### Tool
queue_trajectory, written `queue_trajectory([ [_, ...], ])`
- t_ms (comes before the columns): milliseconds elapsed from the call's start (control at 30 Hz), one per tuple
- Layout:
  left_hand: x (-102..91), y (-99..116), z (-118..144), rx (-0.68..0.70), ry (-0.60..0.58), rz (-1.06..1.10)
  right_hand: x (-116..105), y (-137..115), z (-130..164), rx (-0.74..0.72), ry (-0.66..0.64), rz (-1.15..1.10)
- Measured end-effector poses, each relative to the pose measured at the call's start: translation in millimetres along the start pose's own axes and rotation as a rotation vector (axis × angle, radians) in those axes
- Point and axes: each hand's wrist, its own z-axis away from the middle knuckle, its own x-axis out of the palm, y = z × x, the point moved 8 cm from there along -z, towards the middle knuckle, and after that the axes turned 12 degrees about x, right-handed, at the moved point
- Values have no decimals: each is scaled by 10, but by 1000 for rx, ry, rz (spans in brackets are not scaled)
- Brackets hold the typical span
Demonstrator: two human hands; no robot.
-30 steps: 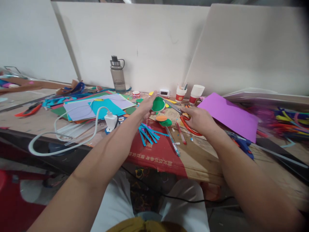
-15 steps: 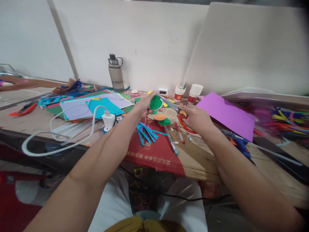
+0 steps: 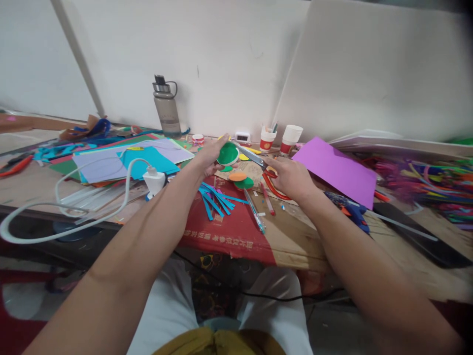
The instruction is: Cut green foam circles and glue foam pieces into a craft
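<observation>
Green paper disc [image 3: 227, 153] was pinched at its edge in the left hand [image 3: 208, 159], held up over the table's far middle; the right hand [image 3: 291, 178] was closed through the red handles of the scissors [image 3: 258, 162], blades at the disc's rim, probably partly parted. Risk: fingertips close to the blades could get nicked, or the floppy disc could twist and cut crooked. Wooden table [image 3: 295, 241] was cluttered: blue strips [image 3: 216, 197], pens, purple sheet [image 3: 332, 170], cups, a bottle [image 3: 166, 106]. White panels behind.
</observation>
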Motion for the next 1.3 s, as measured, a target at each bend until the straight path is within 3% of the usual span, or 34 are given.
queue_trajectory([
  [333, -51, 26, 33, -31, 61, -90, -9, 40, -2, 11, -28, -130],
  [733, -14, 76, 53, 13, 35, -151, -3, 43, 0, 1, 10, 18],
  [1000, -57, 47, 53, -30, 69, -122, -24, -27, 10, -14, -4, 58],
  [1300, -35, 35, 62, -60, 19, -103, 70, -52, 0, -26, -47, 67],
])
